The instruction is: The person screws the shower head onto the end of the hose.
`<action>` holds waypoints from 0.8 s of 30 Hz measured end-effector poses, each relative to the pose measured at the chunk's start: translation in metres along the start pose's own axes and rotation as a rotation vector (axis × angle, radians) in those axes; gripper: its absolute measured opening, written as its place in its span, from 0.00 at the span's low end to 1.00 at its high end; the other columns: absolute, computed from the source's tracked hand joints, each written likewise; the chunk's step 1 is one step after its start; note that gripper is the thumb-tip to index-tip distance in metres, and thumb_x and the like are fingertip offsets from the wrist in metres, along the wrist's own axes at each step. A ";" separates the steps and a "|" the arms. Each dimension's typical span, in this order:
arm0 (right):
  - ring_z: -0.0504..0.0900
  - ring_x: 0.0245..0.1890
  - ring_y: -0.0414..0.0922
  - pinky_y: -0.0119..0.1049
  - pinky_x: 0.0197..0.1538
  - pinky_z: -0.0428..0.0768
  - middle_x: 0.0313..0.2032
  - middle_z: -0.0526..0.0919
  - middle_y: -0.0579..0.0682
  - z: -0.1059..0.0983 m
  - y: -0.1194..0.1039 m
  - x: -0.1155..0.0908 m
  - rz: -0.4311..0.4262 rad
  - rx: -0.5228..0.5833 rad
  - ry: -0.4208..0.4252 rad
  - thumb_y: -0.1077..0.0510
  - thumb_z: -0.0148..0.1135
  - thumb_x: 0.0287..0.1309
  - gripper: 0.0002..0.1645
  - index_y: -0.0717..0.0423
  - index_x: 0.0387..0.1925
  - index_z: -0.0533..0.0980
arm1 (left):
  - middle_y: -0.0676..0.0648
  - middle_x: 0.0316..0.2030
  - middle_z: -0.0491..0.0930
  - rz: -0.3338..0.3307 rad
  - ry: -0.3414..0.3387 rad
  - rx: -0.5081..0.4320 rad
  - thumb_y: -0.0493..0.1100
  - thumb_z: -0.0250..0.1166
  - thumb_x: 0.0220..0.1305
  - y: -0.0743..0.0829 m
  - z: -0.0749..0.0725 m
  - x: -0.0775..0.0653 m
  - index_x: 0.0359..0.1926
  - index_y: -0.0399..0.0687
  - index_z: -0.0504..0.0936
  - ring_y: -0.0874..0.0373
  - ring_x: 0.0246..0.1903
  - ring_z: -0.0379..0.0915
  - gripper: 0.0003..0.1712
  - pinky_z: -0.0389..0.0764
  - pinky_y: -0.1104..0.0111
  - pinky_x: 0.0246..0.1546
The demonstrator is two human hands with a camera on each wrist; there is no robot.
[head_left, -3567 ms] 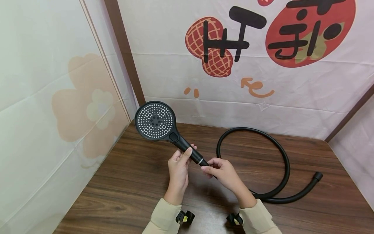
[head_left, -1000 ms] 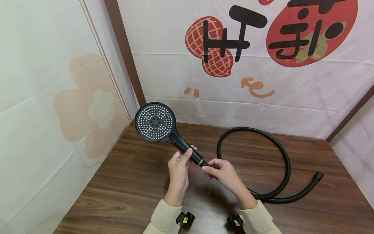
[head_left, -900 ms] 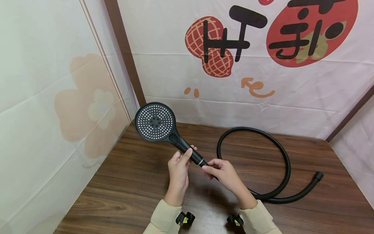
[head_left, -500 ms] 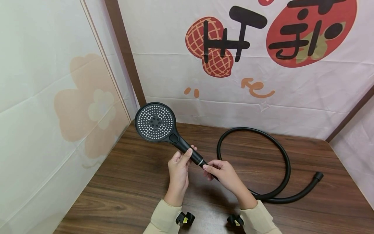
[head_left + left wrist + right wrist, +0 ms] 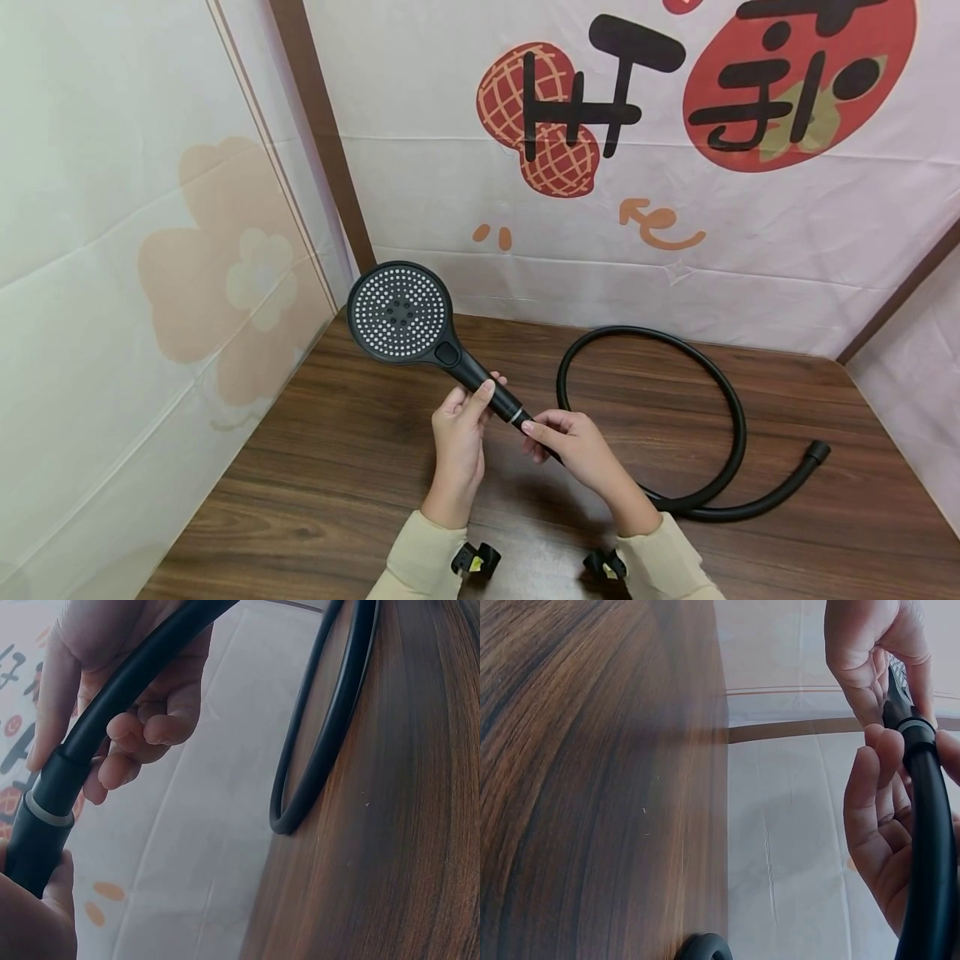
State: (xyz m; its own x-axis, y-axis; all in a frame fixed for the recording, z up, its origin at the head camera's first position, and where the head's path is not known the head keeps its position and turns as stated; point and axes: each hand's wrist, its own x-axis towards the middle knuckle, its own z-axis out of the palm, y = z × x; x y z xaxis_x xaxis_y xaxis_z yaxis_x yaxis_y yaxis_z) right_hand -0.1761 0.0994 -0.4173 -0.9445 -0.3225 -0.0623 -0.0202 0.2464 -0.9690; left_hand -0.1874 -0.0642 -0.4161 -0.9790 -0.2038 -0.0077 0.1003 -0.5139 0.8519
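A black shower head (image 5: pixel 400 312) with a round, pale-dotted spray face is held tilted above the table, face toward the head camera. My left hand (image 5: pixel 459 450) grips its handle (image 5: pixel 468 368) near the lower end, thumb on top. Just below a pale ring, the black end fitting (image 5: pixel 60 780) of a hose meets the handle in line with it. My right hand (image 5: pixel 570 442) pinches this fitting between thumb and fingers, as the right wrist view also shows. From there the black hose (image 5: pixel 738 417) runs down behind my right forearm and loops on the table.
The hose's other end fitting (image 5: pixel 817 452) lies free at the right of the wooden table (image 5: pixel 315 467). A printed cloth wall (image 5: pixel 420 167) stands behind the table, and another cloth wall (image 5: pixel 90 292) borders its left side.
My right thumb and fingers have shifted slightly along and around the fitting, a little to the right. The left hand, shower head and hose loop look nearly unchanged.
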 end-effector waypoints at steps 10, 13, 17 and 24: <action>0.81 0.26 0.41 0.40 0.37 0.84 0.31 0.85 0.60 -0.001 -0.001 -0.001 0.002 0.013 0.002 0.52 0.61 0.68 0.18 0.67 0.38 0.80 | 0.47 0.39 0.88 -0.024 0.000 -0.015 0.36 0.66 0.66 0.002 0.002 -0.001 0.52 0.27 0.79 0.54 0.47 0.86 0.18 0.82 0.67 0.49; 0.82 0.26 0.42 0.40 0.37 0.83 0.32 0.86 0.61 -0.001 -0.001 -0.002 0.026 0.012 0.021 0.52 0.66 0.63 0.17 0.65 0.38 0.80 | 0.47 0.39 0.88 -0.022 -0.004 -0.014 0.37 0.66 0.66 0.002 0.002 -0.001 0.51 0.26 0.79 0.54 0.47 0.86 0.18 0.82 0.67 0.50; 0.82 0.27 0.44 0.42 0.38 0.83 0.30 0.85 0.60 0.000 -0.001 -0.003 0.039 -0.006 0.051 0.53 0.71 0.58 0.16 0.64 0.38 0.81 | 0.46 0.40 0.88 -0.018 -0.010 -0.007 0.37 0.66 0.66 0.002 0.002 -0.001 0.51 0.26 0.79 0.56 0.47 0.86 0.19 0.82 0.67 0.49; 0.83 0.30 0.47 0.40 0.38 0.83 0.27 0.84 0.51 0.003 -0.001 -0.004 0.027 -0.040 0.121 0.52 0.73 0.55 0.18 0.61 0.40 0.81 | 0.46 0.40 0.88 -0.015 -0.002 0.003 0.39 0.67 0.66 0.001 0.001 -0.001 0.52 0.26 0.78 0.57 0.46 0.86 0.20 0.82 0.67 0.49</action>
State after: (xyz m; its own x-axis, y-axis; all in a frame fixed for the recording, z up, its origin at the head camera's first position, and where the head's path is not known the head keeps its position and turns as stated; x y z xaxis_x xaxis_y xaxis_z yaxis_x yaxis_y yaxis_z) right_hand -0.1712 0.0978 -0.4171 -0.9775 -0.2034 -0.0564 -0.0052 0.2901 -0.9570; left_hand -0.1863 -0.0636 -0.4143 -0.9808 -0.1942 -0.0191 0.0852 -0.5142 0.8534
